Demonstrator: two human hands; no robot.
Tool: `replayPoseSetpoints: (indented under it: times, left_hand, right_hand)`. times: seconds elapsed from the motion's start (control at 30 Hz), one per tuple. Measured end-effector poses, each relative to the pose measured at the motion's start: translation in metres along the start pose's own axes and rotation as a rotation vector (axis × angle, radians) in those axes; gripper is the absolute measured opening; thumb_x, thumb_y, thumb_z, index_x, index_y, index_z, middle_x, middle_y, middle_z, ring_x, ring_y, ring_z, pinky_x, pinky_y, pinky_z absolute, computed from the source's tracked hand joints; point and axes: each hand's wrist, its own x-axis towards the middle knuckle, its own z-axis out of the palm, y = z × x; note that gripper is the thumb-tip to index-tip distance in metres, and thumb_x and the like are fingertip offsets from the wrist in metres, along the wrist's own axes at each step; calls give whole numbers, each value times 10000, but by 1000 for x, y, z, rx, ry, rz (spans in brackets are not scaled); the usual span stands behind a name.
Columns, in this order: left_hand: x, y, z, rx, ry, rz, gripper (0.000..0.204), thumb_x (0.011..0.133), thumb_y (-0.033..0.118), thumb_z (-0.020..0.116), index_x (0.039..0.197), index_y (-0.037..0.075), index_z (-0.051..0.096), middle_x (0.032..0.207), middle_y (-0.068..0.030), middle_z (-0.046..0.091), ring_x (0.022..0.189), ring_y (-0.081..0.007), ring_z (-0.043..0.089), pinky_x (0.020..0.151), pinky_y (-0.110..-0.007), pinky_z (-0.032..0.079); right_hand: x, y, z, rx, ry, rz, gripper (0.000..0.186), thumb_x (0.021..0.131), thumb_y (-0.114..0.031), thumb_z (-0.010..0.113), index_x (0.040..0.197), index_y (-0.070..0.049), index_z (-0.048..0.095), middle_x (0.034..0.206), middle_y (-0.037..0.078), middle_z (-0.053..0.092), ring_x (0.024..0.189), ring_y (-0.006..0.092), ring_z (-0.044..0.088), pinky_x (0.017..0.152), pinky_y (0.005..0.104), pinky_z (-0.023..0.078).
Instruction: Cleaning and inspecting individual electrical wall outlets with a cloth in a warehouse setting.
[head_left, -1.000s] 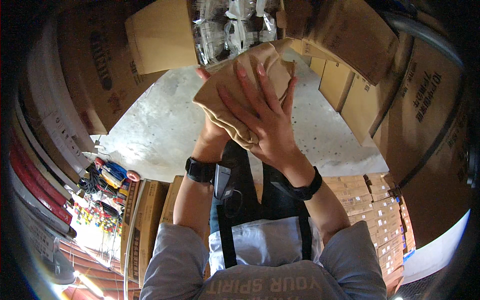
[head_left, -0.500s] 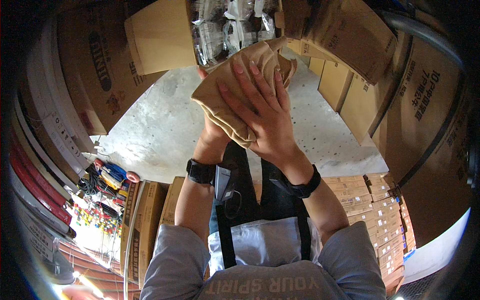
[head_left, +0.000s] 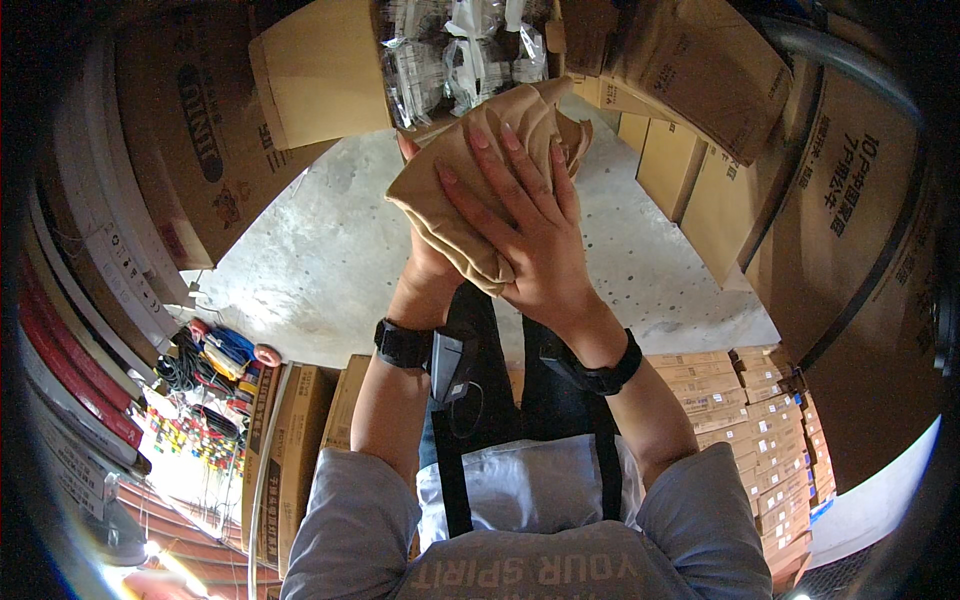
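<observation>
A crumpled, folded sheet of brown paper (head_left: 422,196) is held up between my two hands, in front of the open box. My right hand (head_left: 535,235) lies across its upper face with the fingers spread over the paper; its thumb is hidden. From beneath, my left hand (head_left: 432,262) supports the paper on its left side. Most of its fingers are covered, and only a fingertip shows at the upper left edge. Just beyond the paper, the open cardboard box (head_left: 315,80) holds several clear plastic-wrapped packs (head_left: 475,70) in rows.
Large cardboard cartons stand at the left (head_left: 200,140) and right (head_left: 850,190) of the grey speckled floor (head_left: 290,260). Stacked small boxes (head_left: 740,410) are at the lower right. Coloured cables and tools (head_left: 220,355) lie at the lower left.
My hands and the paper have barely shifted, a touch to the right and down. Their hold looks the same.
</observation>
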Motion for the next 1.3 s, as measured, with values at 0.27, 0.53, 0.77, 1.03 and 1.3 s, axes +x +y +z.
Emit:
replayPoseSetpoints:
  times: [0.27, 0.53, 0.77, 1.03, 1.3]
  left_hand:
    - [5, -9, 1, 209, 176, 39, 747, 900, 648, 259, 1415, 107, 239, 1409, -127, 337, 1291, -271, 350, 1107, -402, 247]
    - [3, -8, 1, 62, 259, 18, 740, 906, 640, 253, 1408, 98, 250, 1400, -127, 351, 1285, -270, 360, 1106, -403, 250]
    - [7, -10, 3, 492, 357, 62, 738, 906, 640, 249, 1411, 101, 247, 1400, -129, 355, 1289, -273, 358, 1102, -407, 257]
    - [11, -11, -2, 140, -268, 74, 719, 916, 623, 243, 1412, 103, 258, 1418, -128, 340, 1306, -274, 335, 1111, -418, 233]
    - [15, -12, 4, 174, -242, 57, 702, 920, 609, 269, 1403, 100, 278, 1398, -135, 364, 1288, -281, 358, 1108, -426, 239]
  right_hand:
    - [-3, 3, -1, -19, 7, 5, 519, 800, -428, 554, 1293, -270, 526, 1471, 83, 304, 1367, 294, 255, 1101, 541, 129]
    - [-5, 5, 3, -14, 45, -7, 527, 780, -425, 572, 1285, -275, 536, 1469, 84, 311, 1359, 291, 277, 1096, 531, 152]
    - [-3, 4, 0, 2, 20, 9, 512, 799, -406, 547, 1295, -279, 525, 1465, 70, 324, 1353, 282, 294, 1101, 514, 148]
    - [-2, 7, 2, 35, 66, -20, 579, 756, -354, 588, 1305, -187, 504, 1444, 56, 359, 1345, 268, 306, 1103, 513, 156]
    - [4, 8, -5, 14, 27, 7, 650, 778, -397, 600, 1354, -137, 447, 1433, 38, 378, 1347, 238, 309, 1111, 492, 168]
